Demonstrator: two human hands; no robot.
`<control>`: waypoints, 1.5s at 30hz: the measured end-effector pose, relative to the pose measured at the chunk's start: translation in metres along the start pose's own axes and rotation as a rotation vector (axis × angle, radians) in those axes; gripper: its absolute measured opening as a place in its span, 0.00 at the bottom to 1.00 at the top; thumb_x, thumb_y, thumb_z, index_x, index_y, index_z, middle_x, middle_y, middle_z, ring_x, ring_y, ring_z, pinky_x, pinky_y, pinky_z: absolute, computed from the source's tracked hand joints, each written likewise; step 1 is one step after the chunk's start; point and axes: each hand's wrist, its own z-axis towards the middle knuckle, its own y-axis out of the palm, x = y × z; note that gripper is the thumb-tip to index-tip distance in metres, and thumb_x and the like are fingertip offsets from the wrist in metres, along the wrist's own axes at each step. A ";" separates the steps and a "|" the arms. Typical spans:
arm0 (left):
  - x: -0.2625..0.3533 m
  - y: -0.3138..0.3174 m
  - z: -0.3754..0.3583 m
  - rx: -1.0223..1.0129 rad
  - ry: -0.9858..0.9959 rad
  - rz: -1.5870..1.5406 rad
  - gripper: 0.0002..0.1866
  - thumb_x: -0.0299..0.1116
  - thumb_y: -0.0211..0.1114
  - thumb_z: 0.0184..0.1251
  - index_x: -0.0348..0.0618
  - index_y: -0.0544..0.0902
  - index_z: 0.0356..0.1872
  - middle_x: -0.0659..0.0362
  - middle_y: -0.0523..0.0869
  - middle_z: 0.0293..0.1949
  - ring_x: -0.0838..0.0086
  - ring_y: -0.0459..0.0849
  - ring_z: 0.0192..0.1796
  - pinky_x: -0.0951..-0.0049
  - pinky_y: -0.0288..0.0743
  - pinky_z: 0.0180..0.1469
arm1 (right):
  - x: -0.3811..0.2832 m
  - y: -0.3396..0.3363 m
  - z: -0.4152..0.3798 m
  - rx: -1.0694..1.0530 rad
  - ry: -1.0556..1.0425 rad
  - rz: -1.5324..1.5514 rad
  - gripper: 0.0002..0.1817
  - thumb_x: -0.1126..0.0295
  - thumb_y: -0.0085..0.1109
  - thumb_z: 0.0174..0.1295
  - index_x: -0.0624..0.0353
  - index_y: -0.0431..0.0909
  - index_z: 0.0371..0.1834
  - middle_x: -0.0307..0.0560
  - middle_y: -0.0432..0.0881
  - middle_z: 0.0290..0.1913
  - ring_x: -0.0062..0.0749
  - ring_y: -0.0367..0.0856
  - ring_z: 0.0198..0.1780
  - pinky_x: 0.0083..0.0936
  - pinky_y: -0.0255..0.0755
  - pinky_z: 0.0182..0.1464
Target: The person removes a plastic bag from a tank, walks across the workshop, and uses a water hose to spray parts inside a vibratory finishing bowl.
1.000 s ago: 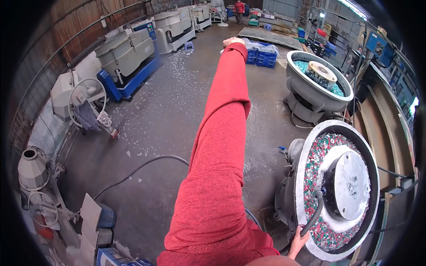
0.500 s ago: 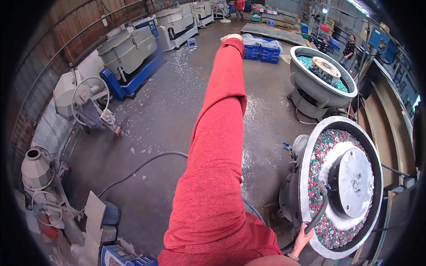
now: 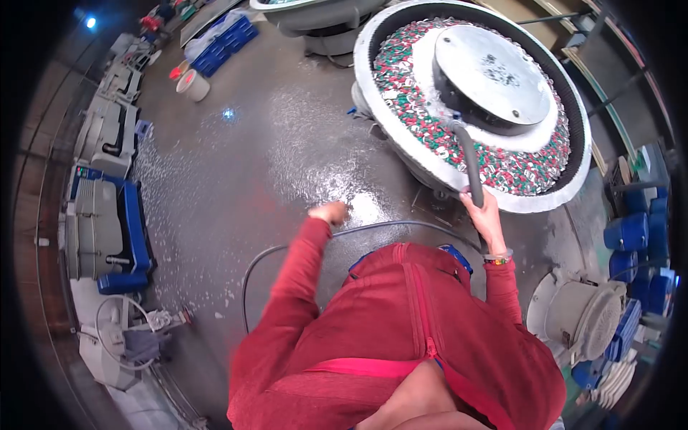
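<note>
At 1 o'clock, the right hand (image 3: 484,215) is wrapped around the dark hose (image 3: 469,154), apparently to steady its end, which leans over the rim of the round bowl (image 3: 530,203) onto small coloured pieces (image 3: 401,72). At 11 o'clock, the left hand (image 3: 330,213) hangs over wet floor (image 3: 287,154), perhaps for balance; whether its fingers are curled, I cannot tell. Farther, at 11, a white bucket (image 3: 192,86) stands near blue crates (image 3: 226,46).

Industrial workshop, with a large round tub (image 3: 430,163) as landmark: it contained small red, green and white pieces (image 3: 401,79), a dark hose (image 3: 469,161) reaching over its rim. Behind it stood a second round tub (image 3: 315,16); to its left, wet bare floor (image 3: 201,179), stacked blue crates (image 3: 228,44) and blue-framed grey machinery (image 3: 93,226); to its lower right, blue containers (image 3: 623,233).
</note>
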 end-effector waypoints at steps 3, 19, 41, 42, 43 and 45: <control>0.056 0.078 0.012 0.022 0.267 -0.250 0.23 0.35 0.58 0.59 0.52 0.72 0.58 0.53 0.84 0.36 0.71 0.82 0.32 0.69 0.77 0.35 | -0.014 -0.001 -0.002 -0.055 -0.124 -0.018 0.08 0.69 0.57 0.56 0.62 0.75 0.33 0.37 0.74 0.24 0.18 0.70 0.29 0.21 0.66 0.35; 0.083 0.140 -0.006 0.427 0.044 -0.259 0.16 0.31 0.57 0.57 0.54 0.81 0.47 0.49 0.83 0.40 0.60 0.82 0.43 0.65 0.74 0.48 | 0.028 -0.038 0.000 -0.014 -0.262 -0.151 0.07 0.71 0.58 0.58 0.63 0.76 0.35 0.51 0.76 0.18 0.32 0.77 0.18 0.26 0.67 0.23; 0.370 0.001 -0.105 0.410 0.773 -2.035 0.13 0.36 0.56 0.65 0.45 0.69 0.48 0.70 0.61 0.17 0.88 0.58 0.14 0.85 0.54 0.14 | 0.079 -0.061 -0.039 -0.188 -0.440 -0.170 0.22 0.72 0.59 0.50 0.64 0.69 0.49 0.64 0.75 0.23 0.56 0.78 0.29 0.42 0.70 0.29; 0.369 0.006 -0.103 0.427 0.757 -2.024 0.13 0.35 0.57 0.65 0.46 0.70 0.48 0.71 0.61 0.17 0.88 0.58 0.14 0.85 0.54 0.14 | 0.079 -0.066 -0.041 -0.306 -0.398 -0.133 0.23 0.71 0.59 0.50 0.64 0.68 0.51 0.65 0.75 0.24 0.57 0.77 0.30 0.41 0.71 0.30; 0.368 0.012 -0.104 0.396 0.738 -2.012 0.13 0.34 0.56 0.65 0.47 0.70 0.49 0.71 0.61 0.17 0.88 0.58 0.14 0.85 0.53 0.14 | 0.077 -0.074 -0.044 -0.426 -0.357 -0.098 0.25 0.70 0.59 0.50 0.64 0.66 0.52 0.66 0.75 0.25 0.57 0.77 0.31 0.41 0.71 0.32; 0.365 0.028 -0.106 0.345 0.683 -1.986 0.16 0.33 0.56 0.64 0.46 0.67 0.51 0.71 0.60 0.17 0.87 0.58 0.14 0.85 0.52 0.14 | 0.061 -0.101 -0.049 -0.724 -0.230 -0.075 0.35 0.66 0.61 0.51 0.65 0.58 0.61 0.67 0.76 0.36 0.56 0.78 0.39 0.37 0.71 0.41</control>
